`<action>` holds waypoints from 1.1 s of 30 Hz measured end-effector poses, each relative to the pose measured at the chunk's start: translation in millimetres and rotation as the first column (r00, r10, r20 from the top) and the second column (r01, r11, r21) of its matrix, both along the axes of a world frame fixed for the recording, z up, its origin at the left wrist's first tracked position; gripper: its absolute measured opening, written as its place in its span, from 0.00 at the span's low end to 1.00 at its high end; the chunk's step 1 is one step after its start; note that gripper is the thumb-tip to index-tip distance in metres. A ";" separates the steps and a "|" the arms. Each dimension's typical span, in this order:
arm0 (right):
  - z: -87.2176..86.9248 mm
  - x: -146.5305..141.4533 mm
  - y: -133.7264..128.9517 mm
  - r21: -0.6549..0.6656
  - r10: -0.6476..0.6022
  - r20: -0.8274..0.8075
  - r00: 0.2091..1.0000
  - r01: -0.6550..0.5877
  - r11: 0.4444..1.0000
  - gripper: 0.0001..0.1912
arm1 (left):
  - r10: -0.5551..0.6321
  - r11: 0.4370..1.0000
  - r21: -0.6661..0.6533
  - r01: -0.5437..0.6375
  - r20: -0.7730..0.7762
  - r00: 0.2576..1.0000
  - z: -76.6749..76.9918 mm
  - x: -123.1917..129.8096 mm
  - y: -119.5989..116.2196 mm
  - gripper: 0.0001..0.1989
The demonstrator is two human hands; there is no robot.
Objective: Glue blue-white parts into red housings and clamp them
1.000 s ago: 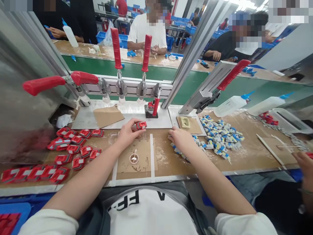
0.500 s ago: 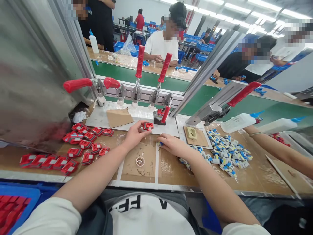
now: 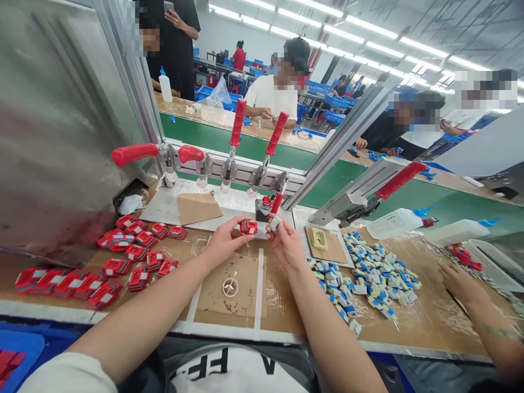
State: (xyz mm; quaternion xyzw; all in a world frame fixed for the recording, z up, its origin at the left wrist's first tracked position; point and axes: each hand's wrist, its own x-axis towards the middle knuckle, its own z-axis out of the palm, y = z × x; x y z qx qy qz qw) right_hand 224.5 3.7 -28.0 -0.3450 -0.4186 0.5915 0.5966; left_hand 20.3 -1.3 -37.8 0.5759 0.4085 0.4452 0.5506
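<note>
Left hand: in the middle of the frame, our left hand (image 3: pixel 225 243) pinches a red case (image 3: pixel 248 227) between thumb and fingers.
Right hand: just right of it, our right hand (image 3: pixel 286 245) grips a small pale block (image 3: pixel 275 222) in its fingertips, raised above the counter (image 3: pixel 280 303).
Case and block: we hold them near each other, a gap between them.
Cup: below our hands, at lower centre, we see a small cup (image 3: pixel 230 296) with a thin stick (image 3: pixel 234 275) in it, on flat cardboard (image 3: pixel 248 265).
Red pile: on the left, we have loose red pieces (image 3: pixel 146 238), and a slanted row (image 3: pixel 69 281) of more at lower left.
Blue-and-white pile: right of centre, we have a wide heap (image 3: pixel 368 273) of small blocks.
Mould: between our right hand and that heap, a beige mould (image 3: pixel 319 239) sits on a board (image 3: pixel 335 248).
Clamps: beyond our hands, red-handled clamps (image 3: pixel 238 123) line a metal rail across the upper middle.
Bottles: at right, we see two blue-tipped bottles (image 3: pixel 395 222) lying tilted.
Neighbour: at the right edge, a co-worker's hand (image 3: pixel 460 284) reaches over our counter.
</note>
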 end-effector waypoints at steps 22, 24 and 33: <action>-10.0 18.9 -12.1 0.399 -0.214 0.676 0.705 -0.107 0.911 0.17 | -0.014 0.965 0.249 0.078 -0.247 0.969 -12.9 -5.9 4.4 0.26; -14.4 16.6 -9.6 0.406 -0.235 0.671 0.703 -0.083 0.910 0.17 | 0.040 0.937 0.341 0.078 -0.327 0.944 -10.4 -6.7 5.2 0.25; -18.5 -19.3 -17.0 0.129 -0.120 0.400 0.909 0.074 0.989 0.36 | 0.390 0.613 0.728 0.307 -0.617 0.684 32.5 0.7 -3.9 0.19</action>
